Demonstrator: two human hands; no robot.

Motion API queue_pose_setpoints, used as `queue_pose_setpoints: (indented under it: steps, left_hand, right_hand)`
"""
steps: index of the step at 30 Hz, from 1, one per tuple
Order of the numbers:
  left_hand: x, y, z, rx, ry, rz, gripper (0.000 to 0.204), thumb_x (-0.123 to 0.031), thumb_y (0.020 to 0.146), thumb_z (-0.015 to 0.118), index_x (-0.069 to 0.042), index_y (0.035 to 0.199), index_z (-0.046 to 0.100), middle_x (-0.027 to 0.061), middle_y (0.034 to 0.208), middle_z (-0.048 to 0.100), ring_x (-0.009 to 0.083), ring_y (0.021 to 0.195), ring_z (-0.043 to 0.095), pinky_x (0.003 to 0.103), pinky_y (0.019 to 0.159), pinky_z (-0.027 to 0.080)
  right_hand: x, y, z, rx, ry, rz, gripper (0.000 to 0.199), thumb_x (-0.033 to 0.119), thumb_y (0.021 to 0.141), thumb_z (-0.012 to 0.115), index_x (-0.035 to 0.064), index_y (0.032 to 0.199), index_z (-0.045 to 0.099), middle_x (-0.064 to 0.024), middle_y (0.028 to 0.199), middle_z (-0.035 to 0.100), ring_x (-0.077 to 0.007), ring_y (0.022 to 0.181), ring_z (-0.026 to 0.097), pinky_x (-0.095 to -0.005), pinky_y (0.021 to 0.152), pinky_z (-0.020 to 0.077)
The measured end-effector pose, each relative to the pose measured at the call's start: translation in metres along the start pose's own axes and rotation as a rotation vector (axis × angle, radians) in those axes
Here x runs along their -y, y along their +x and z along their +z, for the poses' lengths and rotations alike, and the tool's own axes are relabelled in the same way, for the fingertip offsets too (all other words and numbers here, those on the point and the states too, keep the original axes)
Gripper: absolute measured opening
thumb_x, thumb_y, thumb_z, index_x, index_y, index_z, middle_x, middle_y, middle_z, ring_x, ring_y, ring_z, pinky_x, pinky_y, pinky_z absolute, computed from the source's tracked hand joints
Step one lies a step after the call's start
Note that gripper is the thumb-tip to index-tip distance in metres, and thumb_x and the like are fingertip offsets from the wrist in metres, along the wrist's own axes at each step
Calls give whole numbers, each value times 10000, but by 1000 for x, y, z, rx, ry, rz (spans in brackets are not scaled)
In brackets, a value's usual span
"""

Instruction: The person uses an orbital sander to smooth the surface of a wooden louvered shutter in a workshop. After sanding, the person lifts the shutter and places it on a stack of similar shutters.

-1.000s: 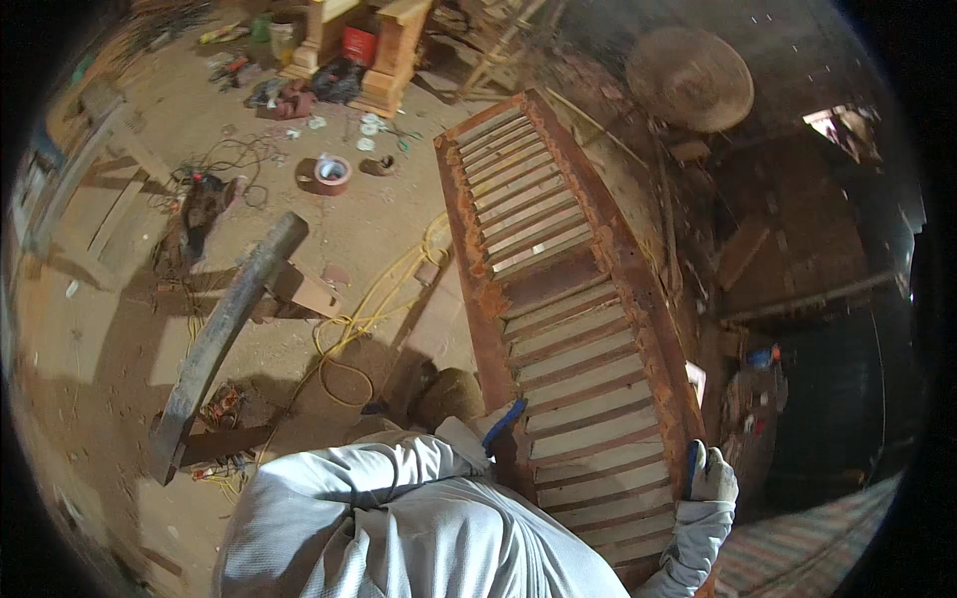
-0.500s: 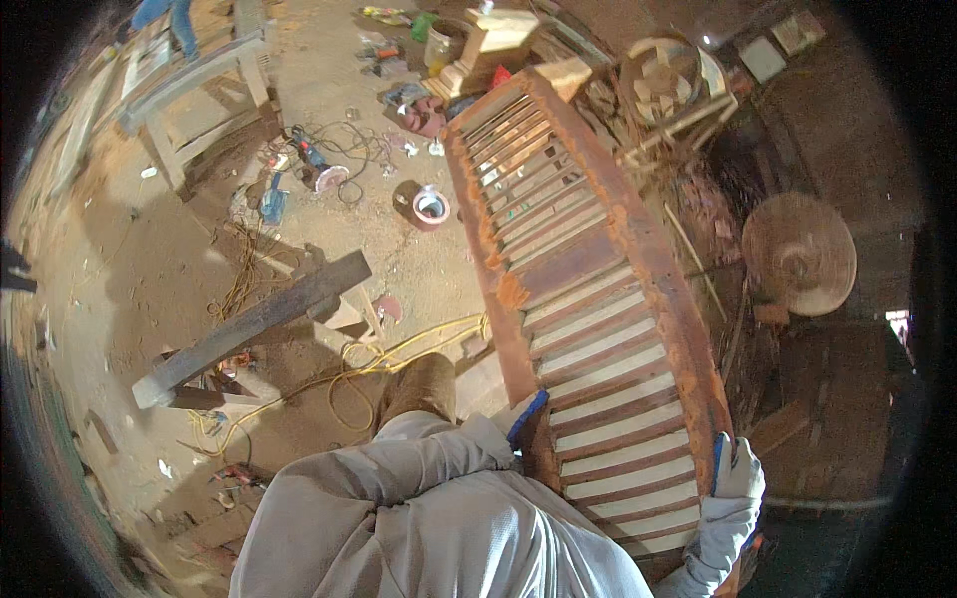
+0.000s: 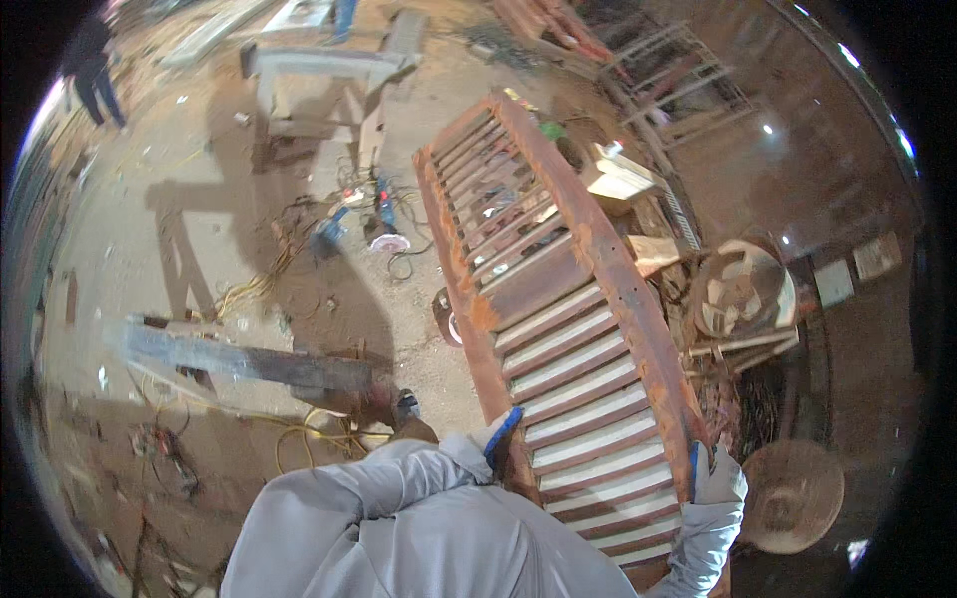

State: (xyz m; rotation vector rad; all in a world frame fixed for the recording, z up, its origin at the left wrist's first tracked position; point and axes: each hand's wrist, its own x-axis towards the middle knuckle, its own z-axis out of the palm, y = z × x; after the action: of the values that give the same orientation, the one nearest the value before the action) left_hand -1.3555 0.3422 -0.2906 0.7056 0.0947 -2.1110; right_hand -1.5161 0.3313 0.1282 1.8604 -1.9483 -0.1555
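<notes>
A long reddish-brown slatted wooden panel (image 3: 543,282), like a louvred shutter or door, stretches away from my body toward the far middle. Orange-brown patches run along its frame. My left hand (image 3: 495,436), in a grey-white and blue glove, closes around its left edge. Around the opposite edge my gloved right hand (image 3: 718,476) is closed, with the fingers over the rail. Light shows between the slats at the near part. The panel's nearest end is partly hidden by my grey garment and right arm. It appears raised off the ground.
A dark beam on supports (image 3: 249,361) lies to the left, near yellow cable (image 3: 299,439). An angle grinder (image 3: 387,224) rests on the dirt floor beyond. Farther off stands a wooden trestle (image 3: 329,65). A round stool (image 3: 793,496) is at the right; a person (image 3: 93,75) stands far left.
My view has turned left, and the panel has swung round with me over the floor. The trestle, grinder and round stool now appear farther clockwise. Both hands keep their hold.
</notes>
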Motion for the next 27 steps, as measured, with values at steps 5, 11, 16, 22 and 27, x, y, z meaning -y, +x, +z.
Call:
queue_pose_setpoints:
  steps: [5, 11, 16, 22, 27]
  left_hand:
    - [-23, -14, 31, -111, -13, -47, 477, -491, 963, 529, -101, 1224, 608, 85, 1072, 628, 193, 974, 575, 358, 841, 488]
    - [-35, 45, 39, -56, -111, 711, 364, -437, 978, 552, -141, 1176, 631, 0, 985, 628, 131, 937, 572, 290, 858, 472]
    - [-91, 85, 29, 64, -532, 713, 317, -397, 964, 597, -148, 1158, 631, 28, 1001, 664, 169, 903, 614, 346, 822, 492]
    - [-131, 84, -6, 25, -664, 895, 339, -468, 910, 650, -178, 1086, 638, 66, 927, 652, 233, 861, 619, 419, 786, 517]
    - [-251, 68, -42, 19, -677, 1101, 367, -478, 919, 623, -178, 1129, 609, 63, 956, 639, 236, 875, 614, 438, 815, 509]
  right_hand:
    - [-37, 24, 62, -276, 82, -207, 350, 395, 933, 595, 48, 931, 638, -195, 775, 653, -392, 730, 643, -486, 673, 497]
    - [-15, 97, 106, -501, 147, -520, 313, 365, 940, 594, 65, 1015, 642, -185, 835, 658, -366, 791, 648, -473, 689, 492]
    - [56, 221, 113, -436, 170, -642, 391, 423, 948, 562, 49, 1029, 640, -197, 878, 674, -392, 781, 641, -475, 693, 491]
    - [158, 277, 106, -618, 390, -1083, 368, 396, 939, 589, 35, 985, 645, -197, 845, 665, -401, 762, 633, -476, 672, 488]
    - [306, 339, 11, -774, 497, -1284, 273, 308, 948, 598, 36, 954, 630, -196, 772, 622, -384, 705, 618, -435, 622, 475]
